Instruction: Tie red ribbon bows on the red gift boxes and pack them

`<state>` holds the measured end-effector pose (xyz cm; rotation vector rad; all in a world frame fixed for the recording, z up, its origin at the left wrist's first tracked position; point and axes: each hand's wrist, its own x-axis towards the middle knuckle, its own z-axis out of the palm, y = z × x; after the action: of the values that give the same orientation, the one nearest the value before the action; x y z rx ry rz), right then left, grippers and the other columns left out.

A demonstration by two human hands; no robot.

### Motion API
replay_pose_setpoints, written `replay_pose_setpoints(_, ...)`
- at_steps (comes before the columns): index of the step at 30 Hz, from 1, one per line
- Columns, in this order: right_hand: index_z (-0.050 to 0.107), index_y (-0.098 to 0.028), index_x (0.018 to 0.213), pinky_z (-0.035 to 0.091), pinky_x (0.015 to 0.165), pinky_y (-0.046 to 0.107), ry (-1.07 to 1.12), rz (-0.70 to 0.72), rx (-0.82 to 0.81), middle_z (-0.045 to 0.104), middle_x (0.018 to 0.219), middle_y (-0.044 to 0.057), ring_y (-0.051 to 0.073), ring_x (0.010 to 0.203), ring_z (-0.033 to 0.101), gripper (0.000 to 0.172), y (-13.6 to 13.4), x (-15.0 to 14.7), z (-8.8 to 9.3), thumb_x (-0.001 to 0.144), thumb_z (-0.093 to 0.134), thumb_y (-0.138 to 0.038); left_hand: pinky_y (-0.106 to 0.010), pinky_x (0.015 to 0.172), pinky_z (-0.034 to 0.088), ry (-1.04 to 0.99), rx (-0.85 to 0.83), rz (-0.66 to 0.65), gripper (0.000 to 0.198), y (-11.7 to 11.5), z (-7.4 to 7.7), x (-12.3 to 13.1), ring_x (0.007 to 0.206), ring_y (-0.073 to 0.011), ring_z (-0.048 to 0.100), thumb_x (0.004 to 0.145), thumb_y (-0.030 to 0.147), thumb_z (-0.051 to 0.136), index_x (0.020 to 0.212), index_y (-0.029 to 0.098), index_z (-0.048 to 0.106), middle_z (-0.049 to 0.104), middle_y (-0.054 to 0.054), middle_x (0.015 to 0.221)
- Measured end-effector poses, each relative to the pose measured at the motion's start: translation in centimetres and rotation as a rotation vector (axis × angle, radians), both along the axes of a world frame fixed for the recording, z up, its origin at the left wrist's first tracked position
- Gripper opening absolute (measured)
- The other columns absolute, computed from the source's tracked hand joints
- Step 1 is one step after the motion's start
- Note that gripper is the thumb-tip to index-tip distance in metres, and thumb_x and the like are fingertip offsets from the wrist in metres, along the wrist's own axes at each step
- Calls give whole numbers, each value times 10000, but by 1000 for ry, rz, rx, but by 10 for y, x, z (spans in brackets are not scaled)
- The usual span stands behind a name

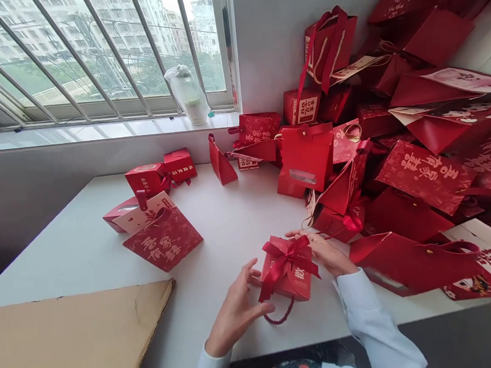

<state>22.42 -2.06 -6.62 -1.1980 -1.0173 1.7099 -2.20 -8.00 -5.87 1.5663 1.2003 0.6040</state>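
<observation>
A small red gift box (286,286) with a satin ribbon bow (287,259) on top and a twisted dark-red cord handle (283,317) is at the near middle of the table. Its cord loops toward me. At its left side is my left hand (237,308), open, thumb and fingers spread apart around the near left corner. My right hand (326,251) is at the far right corner, its fingers curled along the box's back edge beside the bow; the ribbon hides part of them.
Red gift boxes and bags (425,174) are heaped along the right. More red boxes (161,171) and a patterned bag (164,240) stand at left. A cardboard sheet (70,342) covers the near left of the white table (231,219). A plastic-wrapped cup (193,100) stands on the windowsill.
</observation>
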Motion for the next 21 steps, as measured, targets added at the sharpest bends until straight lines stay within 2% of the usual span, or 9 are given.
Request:
replay_pose_setpoints(2, 656, -220, 1006, 468, 721, 304, 9, 28, 8, 690, 954, 38, 200, 808, 629, 406, -2, -7, -1, 675, 734, -443, -321, 807, 483, -8, 25, 62, 609, 1, -5, 5, 943, -196, 586, 746, 298, 651, 1297, 245, 397, 597, -66, 1131)
replay_pose_setpoints(4, 666, -204, 968, 475, 724, 311, 33, -16, 33, 696, 931, 47, 214, 813, 634, 401, -4, -16, -6, 648, 752, -429, -305, 746, 501, -44, 49, 139, 511, 9, -9, 5, 926, -195, 600, 787, 318, 594, 1262, 229, 428, 602, -71, 1114)
replay_pose_setpoints(9, 632, -181, 994, 477, 784, 320, 39, -168, 125, 675, 1035, 77, 230, 936, 612, 433, -9, -42, -20, 711, 685, -505, -322, 756, 503, -73, 132, 380, 388, 43, -10, -6, 960, -217, 615, 822, 402, 532, 1148, 192, 512, 622, -87, 1089)
replay_pose_setpoints(12, 627, -188, 1026, 473, 822, 329, -44, -139, 212, 655, 1085, 76, 221, 975, 595, 408, -12, -50, -20, 776, 624, -510, -311, 735, 491, -68, 117, 383, 367, 58, -7, -16, 859, -198, 631, 829, 414, 522, 1107, 175, 549, 647, -85, 1015)
replay_pose_setpoints(14, 631, -188, 1022, 487, 782, 333, -149, -119, 262, 660, 1051, 77, 215, 916, 610, 396, -11, -48, -20, 800, 592, -513, -292, 716, 485, -91, 85, 345, 378, 61, -7, -21, 799, -179, 628, 834, 430, 523, 1104, 168, 560, 659, -75, 954)
replay_pose_setpoints(18, 607, -182, 1034, 483, 628, 300, -345, -195, 275, 663, 884, 58, 194, 735, 618, 445, -6, -40, -23, 786, 575, -549, -243, 649, 457, -124, 74, 306, 377, 55, -11, -24, 724, -149, 593, 848, 452, 507, 1075, 161, 582, 642, -31, 786)
replay_pose_setpoints(21, 580, -188, 1079, 439, 583, 267, -419, -153, 277, 639, 791, 19, 168, 651, 588, 456, -3, -37, -21, 787, 567, -538, -234, 612, 428, -82, 84, 342, 346, 49, -11, -24, 701, -142, 558, 847, 455, 502, 1008, 165, 598, 625, -20, 765)
